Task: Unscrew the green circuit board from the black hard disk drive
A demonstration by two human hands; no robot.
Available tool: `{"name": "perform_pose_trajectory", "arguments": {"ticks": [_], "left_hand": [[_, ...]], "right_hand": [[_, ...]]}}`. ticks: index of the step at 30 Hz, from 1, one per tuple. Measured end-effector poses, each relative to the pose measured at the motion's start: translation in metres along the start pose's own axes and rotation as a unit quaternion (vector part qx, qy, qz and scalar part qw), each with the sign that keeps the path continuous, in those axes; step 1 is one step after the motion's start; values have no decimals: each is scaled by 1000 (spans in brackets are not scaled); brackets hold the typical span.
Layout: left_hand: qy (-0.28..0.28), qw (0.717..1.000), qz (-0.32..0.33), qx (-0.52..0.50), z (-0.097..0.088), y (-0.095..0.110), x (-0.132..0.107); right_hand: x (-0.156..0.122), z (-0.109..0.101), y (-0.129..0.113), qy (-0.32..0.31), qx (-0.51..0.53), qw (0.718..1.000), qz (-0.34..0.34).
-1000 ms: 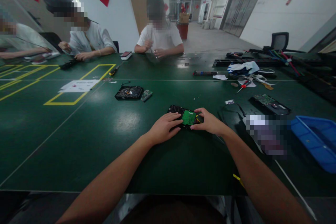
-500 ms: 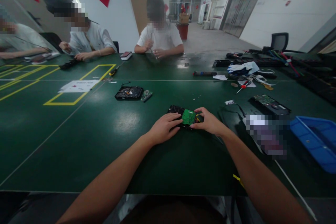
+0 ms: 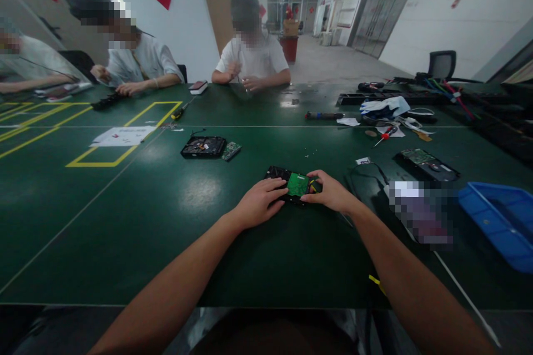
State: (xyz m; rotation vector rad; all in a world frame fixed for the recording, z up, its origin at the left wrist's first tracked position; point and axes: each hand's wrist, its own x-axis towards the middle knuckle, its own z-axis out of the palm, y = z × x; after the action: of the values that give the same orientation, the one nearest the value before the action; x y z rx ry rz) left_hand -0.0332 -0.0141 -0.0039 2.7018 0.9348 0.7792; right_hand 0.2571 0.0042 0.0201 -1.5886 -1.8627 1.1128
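Green-and-black drive [image 3: 296, 184] between both hands, left hand [image 3: 261, 202] loose on top, right hand [image 3: 328, 192] gripping one end.

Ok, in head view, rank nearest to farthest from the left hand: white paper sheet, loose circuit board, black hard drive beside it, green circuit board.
1. Green circuit board: just right of the left hand.
2. Loose circuit board: ahead, left.
3. Black hard drive: left of that board.
4. White paper sheet: farthest left.

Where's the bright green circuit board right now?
Head view, just right of and below centre: the green circuit board sits on the black drive, between left hand and right hand.
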Motion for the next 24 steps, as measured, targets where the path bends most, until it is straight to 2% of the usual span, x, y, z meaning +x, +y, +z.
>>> {"name": "perform_pose_trajectory", "arguments": {"ticks": [24], "left_hand": [[-4, 1000, -9, 12, 0, 3, 1]], "right_hand": [[3, 1, 7, -3, -5, 1000, -1]]}}
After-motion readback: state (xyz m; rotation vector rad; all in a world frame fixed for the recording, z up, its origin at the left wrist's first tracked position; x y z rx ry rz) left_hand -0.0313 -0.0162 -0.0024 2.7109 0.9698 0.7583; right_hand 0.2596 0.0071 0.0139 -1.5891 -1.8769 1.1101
